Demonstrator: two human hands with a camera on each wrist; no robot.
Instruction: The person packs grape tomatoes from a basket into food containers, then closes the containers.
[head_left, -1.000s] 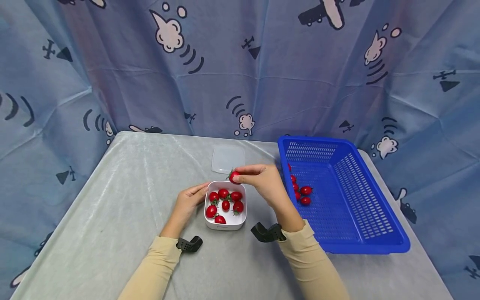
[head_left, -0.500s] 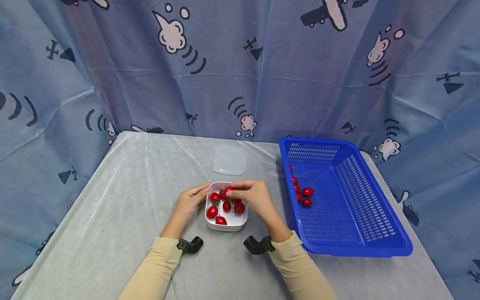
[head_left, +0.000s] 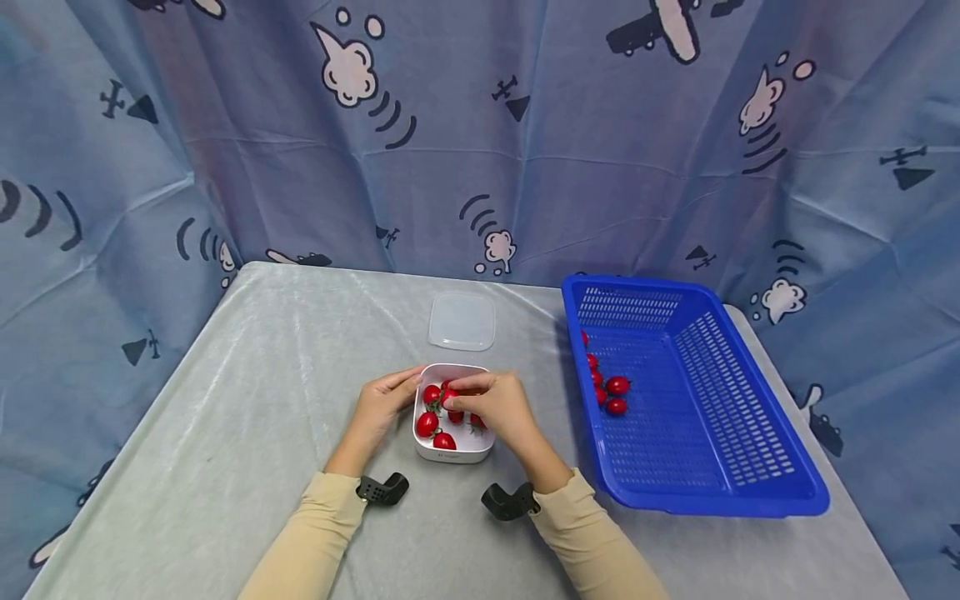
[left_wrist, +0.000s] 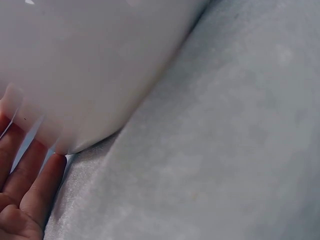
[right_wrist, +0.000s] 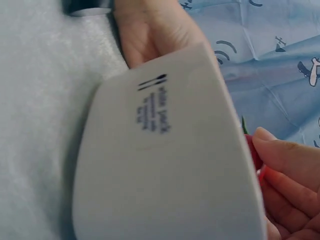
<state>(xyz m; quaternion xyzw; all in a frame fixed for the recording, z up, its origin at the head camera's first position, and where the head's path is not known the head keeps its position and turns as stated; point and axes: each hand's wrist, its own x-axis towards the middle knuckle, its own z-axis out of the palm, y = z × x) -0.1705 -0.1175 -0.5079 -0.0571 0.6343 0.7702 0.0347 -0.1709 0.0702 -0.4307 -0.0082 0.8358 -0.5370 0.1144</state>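
A white square plastic box (head_left: 453,456) sits on the table in front of me, with several red cherry tomatoes (head_left: 427,424) inside. My left hand (head_left: 375,410) rests against the box's left wall; in the left wrist view its fingers (left_wrist: 44,190) lie fairly straight along the side. Over the box, my right hand (head_left: 501,410) pinches a cherry tomato (head_left: 449,398) between thumb and fingertips. That tomato (right_wrist: 254,151), with a green stem, shows beyond the box's edge in the right wrist view. The right hand partly covers other tomatoes in the box.
To the right stands a blue perforated basket (head_left: 705,500), with several cherry tomatoes (head_left: 618,385) along its left side. Behind the box lies a clear flat lid (head_left: 462,321). A patterned blue curtain (head_left: 420,142) hangs behind the table (head_left: 225,433).
My right hand has come down and left with the cherry tomato, from above the box's back right edge into the box. The left hand has stayed against the box.
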